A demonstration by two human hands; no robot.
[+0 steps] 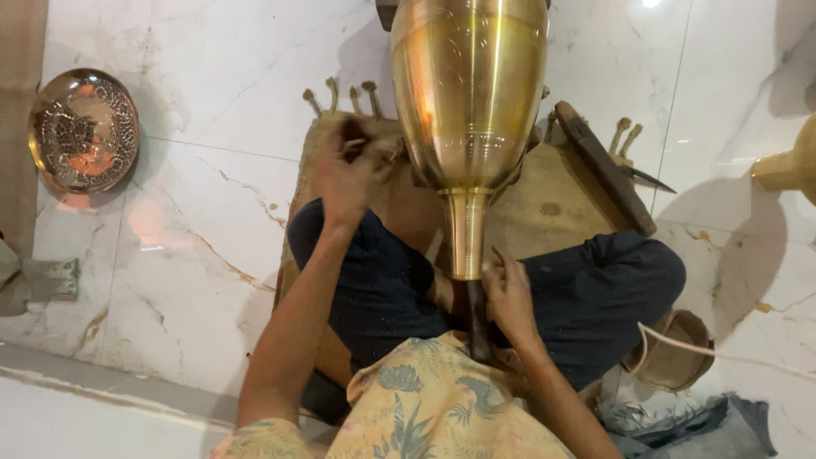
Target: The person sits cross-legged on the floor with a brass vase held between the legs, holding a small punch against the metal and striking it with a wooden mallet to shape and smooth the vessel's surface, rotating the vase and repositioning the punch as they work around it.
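A large shiny brass vase (469,93) lies on its side between my knees, its narrow neck (467,234) pointing toward me. My left hand (350,170) is raised beside the vase's left flank, fingers pinched on a small thin tool held against the brass; the tool is blurred. My right hand (507,293) rests by the mouth of the neck, fingers curled around a dark handle (478,323) that runs down toward my shirt. I sit cross-legged in dark trousers on a worn brown mat (557,200).
An embossed round metal plate (83,129) lies on the marble floor at the left. A dark wooden bar (605,166) and several small brass pegs (340,95) lie by the mat. Another brass piece (786,166) sits at the right edge; a round tin (676,348) and a white cord lie near my right knee.
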